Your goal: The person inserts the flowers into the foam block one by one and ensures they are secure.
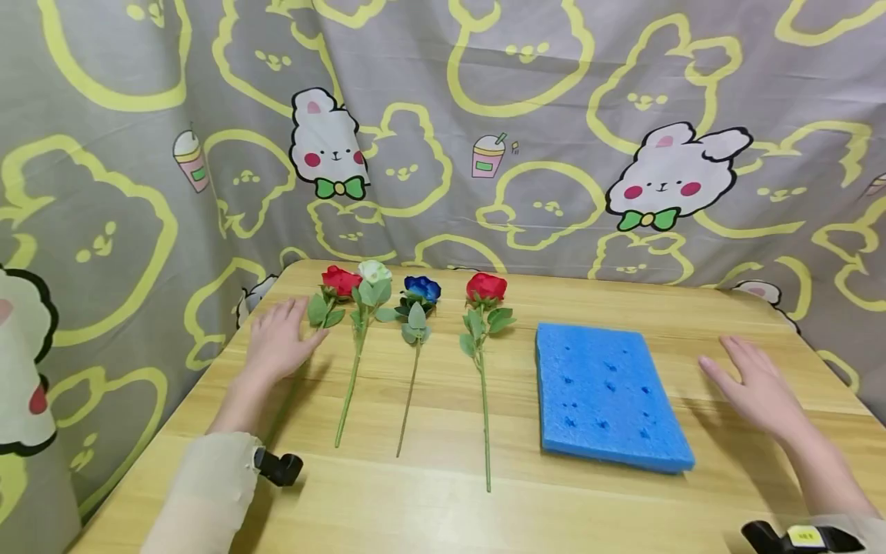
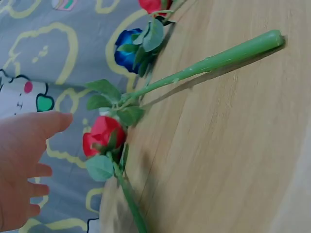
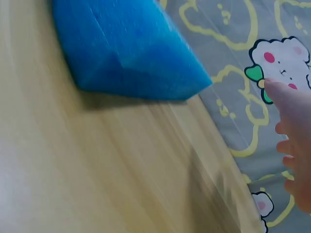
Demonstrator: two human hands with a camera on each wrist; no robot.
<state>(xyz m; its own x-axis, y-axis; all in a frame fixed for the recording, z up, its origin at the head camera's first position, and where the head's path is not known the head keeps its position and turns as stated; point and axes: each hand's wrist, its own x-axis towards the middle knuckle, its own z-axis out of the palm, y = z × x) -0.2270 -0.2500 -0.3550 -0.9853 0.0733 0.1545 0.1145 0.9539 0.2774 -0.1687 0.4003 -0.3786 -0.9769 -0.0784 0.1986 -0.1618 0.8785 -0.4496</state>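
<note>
My left hand (image 1: pixel 280 338) hovers with its fingers stretched out at the table's left side, nearest the left red rose (image 1: pixel 341 282), whose stem it partly hides. To the right lie a white rose (image 1: pixel 374 272), a blue rose (image 1: pixel 422 289) and another red rose (image 1: pixel 487 286), stems towards me. In the left wrist view, the hand (image 2: pixel 24 160) appears apart from the red rose (image 2: pixel 104 136). A blue foam block (image 1: pixel 602 392) with several holes lies flat right of the flowers. Beyond its right side, my right hand (image 1: pixel 754 388) is held with fingers extended and holds nothing.
The wooden table (image 1: pixel 429 508) ends at the back against a grey curtain (image 1: pixel 429 77) with yellow outlines and cartoon rabbits. More curtain hangs along the left side. Black wrist cameras sit on both forearms.
</note>
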